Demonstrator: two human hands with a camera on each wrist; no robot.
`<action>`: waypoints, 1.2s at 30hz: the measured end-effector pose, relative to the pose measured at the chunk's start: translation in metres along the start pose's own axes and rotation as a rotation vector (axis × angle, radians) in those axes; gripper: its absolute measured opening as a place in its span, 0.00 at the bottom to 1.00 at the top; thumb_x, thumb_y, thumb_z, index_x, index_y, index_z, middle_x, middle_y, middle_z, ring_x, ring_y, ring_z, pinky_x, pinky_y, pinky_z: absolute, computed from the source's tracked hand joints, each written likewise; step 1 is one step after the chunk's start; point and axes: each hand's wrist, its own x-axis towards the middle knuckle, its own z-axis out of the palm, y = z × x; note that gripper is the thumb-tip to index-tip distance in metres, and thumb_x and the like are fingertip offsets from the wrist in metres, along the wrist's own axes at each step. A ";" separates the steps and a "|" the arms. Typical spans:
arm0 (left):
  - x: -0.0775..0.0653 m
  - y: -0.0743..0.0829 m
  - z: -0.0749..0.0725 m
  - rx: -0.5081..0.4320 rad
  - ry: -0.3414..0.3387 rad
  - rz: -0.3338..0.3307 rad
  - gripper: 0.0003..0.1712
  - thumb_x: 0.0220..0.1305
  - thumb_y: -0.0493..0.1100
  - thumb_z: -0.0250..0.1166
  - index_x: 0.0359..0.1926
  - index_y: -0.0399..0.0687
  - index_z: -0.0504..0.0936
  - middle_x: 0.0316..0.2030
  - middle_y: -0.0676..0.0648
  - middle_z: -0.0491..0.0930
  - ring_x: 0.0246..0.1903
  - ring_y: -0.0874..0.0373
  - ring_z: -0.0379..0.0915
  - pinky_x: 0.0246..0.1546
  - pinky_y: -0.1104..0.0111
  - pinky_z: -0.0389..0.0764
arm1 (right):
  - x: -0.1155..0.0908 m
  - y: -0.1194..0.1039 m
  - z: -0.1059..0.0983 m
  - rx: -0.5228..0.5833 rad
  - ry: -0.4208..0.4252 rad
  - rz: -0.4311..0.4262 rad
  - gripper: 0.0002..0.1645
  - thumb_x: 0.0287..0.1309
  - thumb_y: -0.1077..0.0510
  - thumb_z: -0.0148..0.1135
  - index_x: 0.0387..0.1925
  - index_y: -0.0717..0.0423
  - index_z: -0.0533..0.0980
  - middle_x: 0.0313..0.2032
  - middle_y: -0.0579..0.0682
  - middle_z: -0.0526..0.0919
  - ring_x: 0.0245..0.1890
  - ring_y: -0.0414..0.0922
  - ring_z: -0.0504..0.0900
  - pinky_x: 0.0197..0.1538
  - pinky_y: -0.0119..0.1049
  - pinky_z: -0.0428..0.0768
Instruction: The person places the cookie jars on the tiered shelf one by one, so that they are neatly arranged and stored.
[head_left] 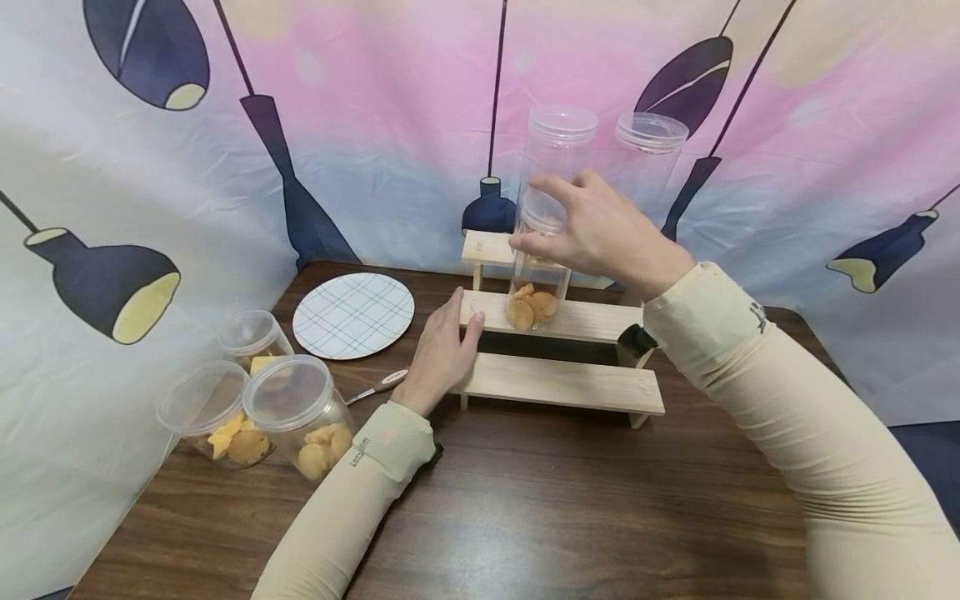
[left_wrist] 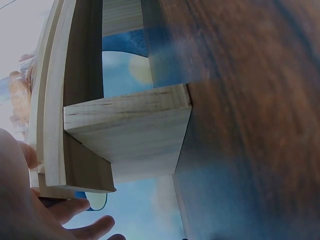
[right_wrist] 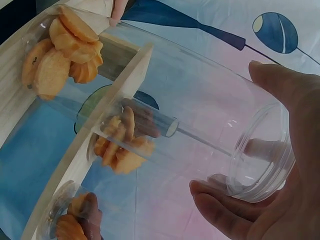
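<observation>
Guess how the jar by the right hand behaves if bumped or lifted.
The jar would likely tip easily: it is tall on a narrow base. Probably light for its size, since a few cookies fill only the bottom. Its smooth, clear wall looks stiff but might slip.

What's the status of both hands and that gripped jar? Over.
Right hand gripping clear cookie jar near its top, at middle tier. Left hand touching that tier's left end. Two more cookie jars behind on top tier, might crowd it.
</observation>
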 end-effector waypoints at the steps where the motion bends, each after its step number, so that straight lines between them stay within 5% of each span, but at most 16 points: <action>1: 0.000 0.000 0.000 -0.001 0.001 0.000 0.41 0.77 0.62 0.40 0.79 0.43 0.48 0.74 0.37 0.57 0.74 0.41 0.51 0.74 0.53 0.54 | 0.000 0.000 0.000 0.002 -0.004 0.005 0.54 0.54 0.22 0.59 0.77 0.35 0.55 0.62 0.65 0.67 0.53 0.58 0.74 0.53 0.61 0.77; 25: 0.000 0.000 0.000 0.011 -0.001 0.005 0.41 0.77 0.63 0.39 0.79 0.43 0.48 0.74 0.37 0.57 0.74 0.41 0.52 0.74 0.53 0.54 | -0.006 0.001 0.000 -0.018 -0.015 0.009 0.58 0.52 0.17 0.53 0.79 0.32 0.49 0.61 0.65 0.66 0.46 0.56 0.76 0.48 0.58 0.79; 31: 0.000 0.001 0.000 0.011 0.016 -0.002 0.40 0.77 0.61 0.41 0.78 0.42 0.50 0.74 0.37 0.58 0.73 0.40 0.53 0.74 0.53 0.54 | -0.020 0.005 -0.008 -0.013 -0.010 0.018 0.60 0.50 0.15 0.52 0.79 0.29 0.45 0.61 0.65 0.67 0.41 0.54 0.78 0.42 0.54 0.80; 36: 0.000 0.001 0.000 0.012 0.017 0.001 0.40 0.77 0.61 0.41 0.79 0.42 0.50 0.74 0.36 0.58 0.73 0.40 0.53 0.74 0.53 0.54 | -0.047 0.021 -0.015 0.023 0.007 0.044 0.57 0.52 0.16 0.51 0.77 0.22 0.41 0.66 0.63 0.63 0.46 0.54 0.79 0.49 0.61 0.77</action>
